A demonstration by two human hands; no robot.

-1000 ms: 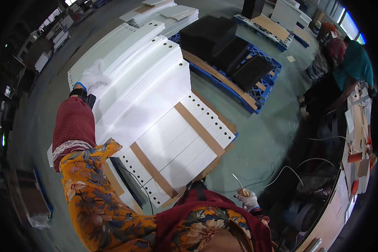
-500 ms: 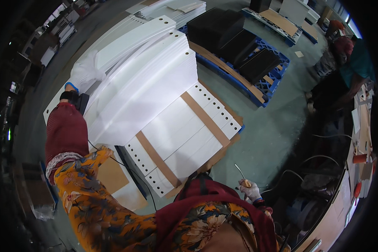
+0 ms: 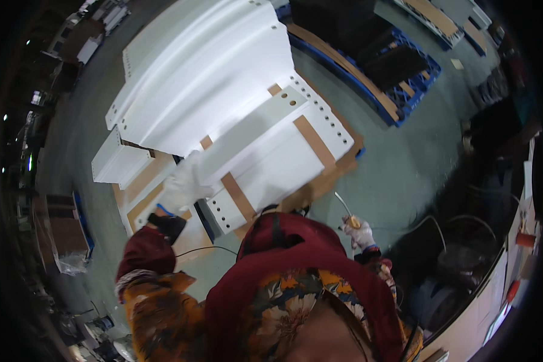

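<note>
My left hand (image 3: 186, 181), in a white glove, is closed on the near-left end of a long white panel (image 3: 247, 130). Two holes show at the panel's far end. It lies slantwise over a lower layer of white panels (image 3: 277, 172) with rows of dark holes along their ends. Behind it rises a tall stack of white panels (image 3: 223, 78). Off to the right, my gloved right hand (image 3: 359, 233) is wrapped round the yellowish handle of a hand tool (image 3: 347, 211) with a thin, slightly bent metal shaft. Motion blurs the left fingers somewhat.
Brown cardboard strips (image 3: 238, 196) lie across the lower panels. Beyond the stack stands a blue pallet (image 3: 398, 111) with black pieces on it. A workbench (image 3: 489, 301) runs along the right, with a pale cable (image 3: 431, 223) nearby. Another person (image 3: 495, 130) stands at far right.
My left hand has come from the far-left end of the stack toward me, with a white panel now over the lower layer. My right hand still grips the tool.
</note>
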